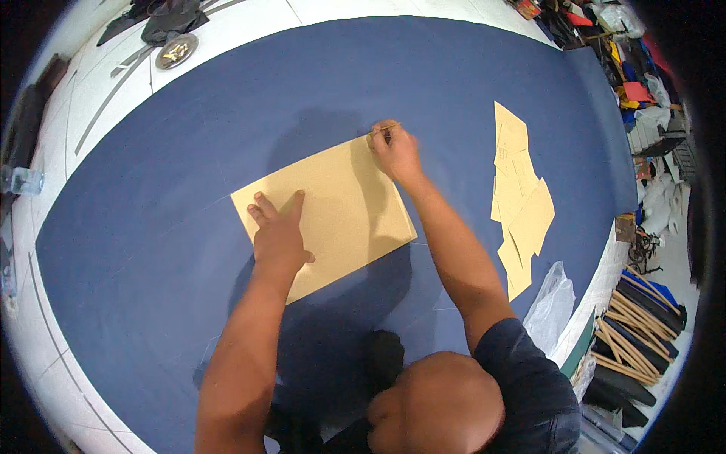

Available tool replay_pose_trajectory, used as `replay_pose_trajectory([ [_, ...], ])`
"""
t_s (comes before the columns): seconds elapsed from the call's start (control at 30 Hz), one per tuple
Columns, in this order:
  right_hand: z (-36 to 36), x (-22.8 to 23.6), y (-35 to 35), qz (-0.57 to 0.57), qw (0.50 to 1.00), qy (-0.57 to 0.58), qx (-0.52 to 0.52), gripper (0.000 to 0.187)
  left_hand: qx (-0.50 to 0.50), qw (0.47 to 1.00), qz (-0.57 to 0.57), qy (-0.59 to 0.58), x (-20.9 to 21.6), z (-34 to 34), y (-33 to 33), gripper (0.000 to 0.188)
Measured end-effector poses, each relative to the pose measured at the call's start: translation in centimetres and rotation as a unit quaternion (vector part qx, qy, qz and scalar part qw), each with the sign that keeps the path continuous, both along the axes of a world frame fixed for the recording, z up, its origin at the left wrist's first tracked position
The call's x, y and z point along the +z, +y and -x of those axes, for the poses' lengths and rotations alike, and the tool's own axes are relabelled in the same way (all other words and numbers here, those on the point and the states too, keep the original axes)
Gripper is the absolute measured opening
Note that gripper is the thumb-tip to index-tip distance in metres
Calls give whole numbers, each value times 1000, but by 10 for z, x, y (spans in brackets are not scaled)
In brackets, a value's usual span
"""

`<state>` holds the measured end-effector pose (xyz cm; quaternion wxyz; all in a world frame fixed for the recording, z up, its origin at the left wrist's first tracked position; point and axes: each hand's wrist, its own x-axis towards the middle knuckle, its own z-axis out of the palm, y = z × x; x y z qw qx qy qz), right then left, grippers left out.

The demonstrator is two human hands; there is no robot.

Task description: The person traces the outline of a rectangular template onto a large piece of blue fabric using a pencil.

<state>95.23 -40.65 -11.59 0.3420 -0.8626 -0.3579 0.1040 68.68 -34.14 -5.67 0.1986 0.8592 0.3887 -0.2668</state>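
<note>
A tan cardboard sheet [340, 197] lies at a slant on a wide dark blue sheet of material [151, 250] spread over the floor. Flat on the cardboard's left part rests my left hand [278, 236], fingers spread. At its far right corner, my right hand [396, 150] is closed in a pinch around a thin, pencil-like stick [399, 125]. The fingers hide the stick's tip, so whether it touches the blue material cannot be seen. Faint pale lines show on the blue material around the cardboard.
Several overlapping tan cardboard pieces [522, 189] lie to the right. A clear plastic bag [550, 303] sits near the material's right edge, with wooden sticks [628, 340] beyond it. Mixed clutter [635, 83] fills the far right. A round metal dish [177, 51] stands far left, a plastic bottle [26, 180] left.
</note>
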Motion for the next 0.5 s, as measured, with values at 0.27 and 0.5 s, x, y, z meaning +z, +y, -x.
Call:
replay_pose_trajectory([
  [0.27, -8, -8, -2, -9, 996, 83, -15, 22, 9, 1000, 7, -11, 1, -3, 0, 130],
  [0.5, -10, -11, -4, -39, 997, 70, -5, 18, 4, 1000, 0, -2, 2, -6, -2, 132],
])
